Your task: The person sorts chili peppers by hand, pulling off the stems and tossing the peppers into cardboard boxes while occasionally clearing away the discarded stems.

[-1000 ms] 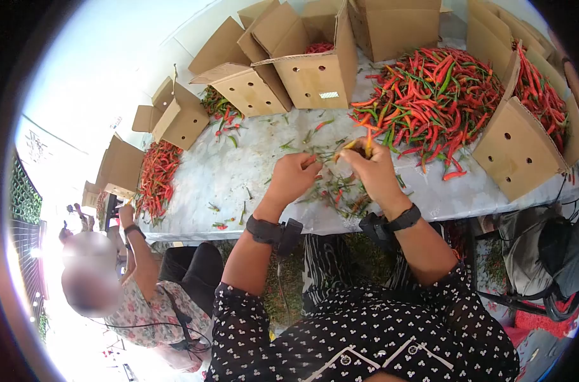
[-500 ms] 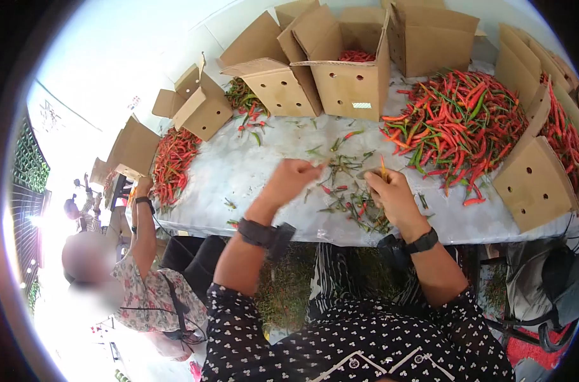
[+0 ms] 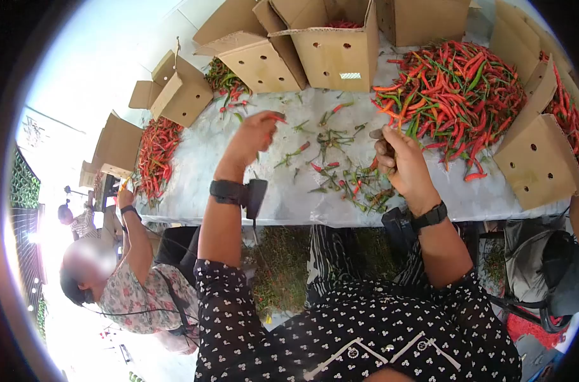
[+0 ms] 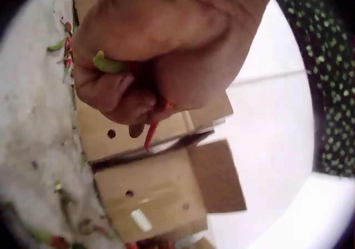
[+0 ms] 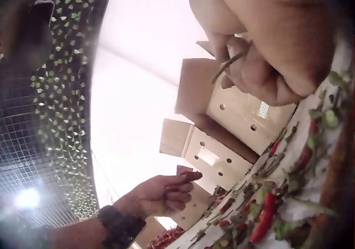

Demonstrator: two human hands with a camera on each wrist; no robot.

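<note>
Above the left part of the table, the left hand (image 3: 250, 139) curls round a few chillies; one red tip (image 4: 151, 135) and a pale green end (image 4: 108, 64) stick out of the fist in the left wrist view. Well apart from it, the right hand (image 3: 405, 162) is beside the large chilli heap (image 3: 452, 95). The right wrist view shows that hand (image 5: 266, 54) pinching a thin green stem (image 5: 230, 66) between curled fingers. Below and between the hands, green stems and small red pieces (image 3: 359, 188) lie scattered on the table (image 3: 207, 172).
Open cardboard boxes (image 3: 337, 57) line the table's back edge, and another box (image 3: 537, 162) with chillies stands at the right. A smaller red heap (image 3: 156, 156) lies at the left, where another person (image 3: 143, 293) sits. A grey bag (image 3: 531, 267) is at the lower right.
The left hand has moved left, away from the right hand. An orange-yellow chilli seen earlier at the right hand's fingertips no longer shows there. The head view has shifted a little.
</note>
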